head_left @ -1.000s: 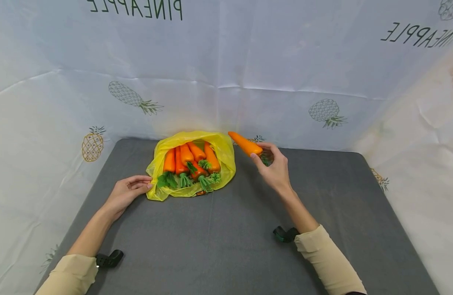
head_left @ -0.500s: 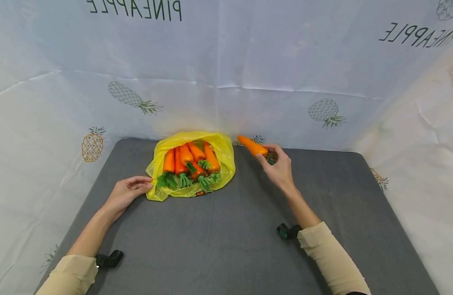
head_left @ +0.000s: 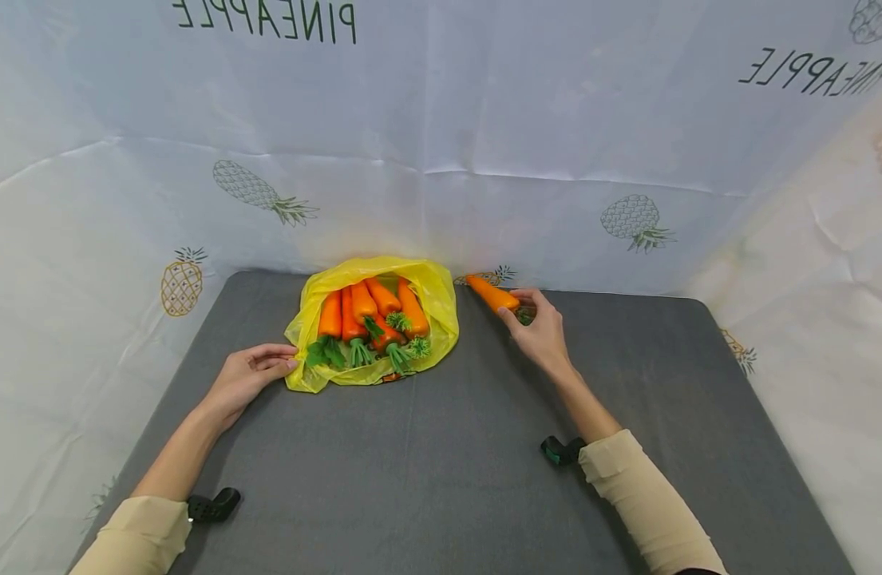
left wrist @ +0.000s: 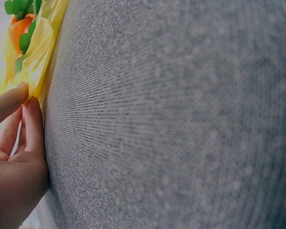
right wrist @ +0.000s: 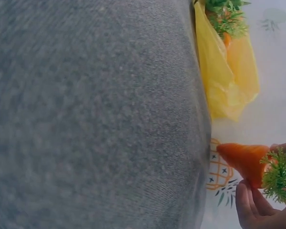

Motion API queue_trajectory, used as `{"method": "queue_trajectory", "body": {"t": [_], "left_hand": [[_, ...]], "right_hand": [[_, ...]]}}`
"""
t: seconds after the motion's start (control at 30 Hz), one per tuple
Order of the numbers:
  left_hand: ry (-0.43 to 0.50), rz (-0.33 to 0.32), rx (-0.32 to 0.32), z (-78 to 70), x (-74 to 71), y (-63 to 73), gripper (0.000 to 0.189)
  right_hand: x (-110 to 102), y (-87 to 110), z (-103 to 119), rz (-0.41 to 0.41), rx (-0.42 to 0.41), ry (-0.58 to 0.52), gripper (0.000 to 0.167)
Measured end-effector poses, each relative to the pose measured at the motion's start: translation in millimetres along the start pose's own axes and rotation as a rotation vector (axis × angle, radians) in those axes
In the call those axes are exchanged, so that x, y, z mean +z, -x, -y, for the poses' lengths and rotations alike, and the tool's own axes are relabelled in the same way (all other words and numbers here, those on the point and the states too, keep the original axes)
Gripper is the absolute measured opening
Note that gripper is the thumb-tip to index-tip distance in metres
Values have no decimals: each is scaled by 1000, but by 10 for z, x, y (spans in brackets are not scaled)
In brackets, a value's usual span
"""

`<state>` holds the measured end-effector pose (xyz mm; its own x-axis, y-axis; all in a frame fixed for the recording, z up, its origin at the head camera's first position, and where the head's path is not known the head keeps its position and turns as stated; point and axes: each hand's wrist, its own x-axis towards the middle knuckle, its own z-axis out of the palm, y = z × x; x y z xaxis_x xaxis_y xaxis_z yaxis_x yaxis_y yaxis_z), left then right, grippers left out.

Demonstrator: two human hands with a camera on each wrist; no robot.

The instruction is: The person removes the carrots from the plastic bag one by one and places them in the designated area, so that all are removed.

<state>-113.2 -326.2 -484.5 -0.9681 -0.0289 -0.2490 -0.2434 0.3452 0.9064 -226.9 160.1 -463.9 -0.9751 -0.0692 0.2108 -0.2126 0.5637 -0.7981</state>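
Note:
Toward the back of the grey table lies a yellow plastic bag (head_left: 441, 291), its mouth facing me, with several orange carrots (head_left: 363, 302) inside, their green tops toward the opening. My left hand (head_left: 243, 379) pinches the bag's left edge between thumb and fingers; the left wrist view shows the thumb (left wrist: 12, 101) against the yellow film. To the right of the bag, my right hand (head_left: 543, 331) holds a single carrot (head_left: 492, 294) near its leafy end, tip pointing back and left. In the right wrist view its feathery green top (right wrist: 279, 176) partly covers the fingers.
The grey cloth-covered table (head_left: 412, 479) stretches toward me. Behind it hangs a pale curtain (head_left: 512, 120) printed with pineapples, close to the table's back edge. A dark wrist device is on each arm, the left one (head_left: 214, 505) low over the cloth.
My right hand has moved the carrot to the right, away from the bag, and then lowered it slightly. The left hand and the bag have stayed in place.

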Motion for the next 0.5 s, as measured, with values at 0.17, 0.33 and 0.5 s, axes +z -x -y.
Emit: {"method": "queue_trajectory", "body": {"t": [0.17,0.33,0.5], "left_hand": [[-8,1,-2,4,0,4,56],[-13,3,0,10,2,2,57],[-26,2,-4,5,0,12,58]], "right_hand": [[53,13,-30,10,30,16,42],[86,35,-43,10,47,47,43],[103,50,-22,33,69,64,44]]}}
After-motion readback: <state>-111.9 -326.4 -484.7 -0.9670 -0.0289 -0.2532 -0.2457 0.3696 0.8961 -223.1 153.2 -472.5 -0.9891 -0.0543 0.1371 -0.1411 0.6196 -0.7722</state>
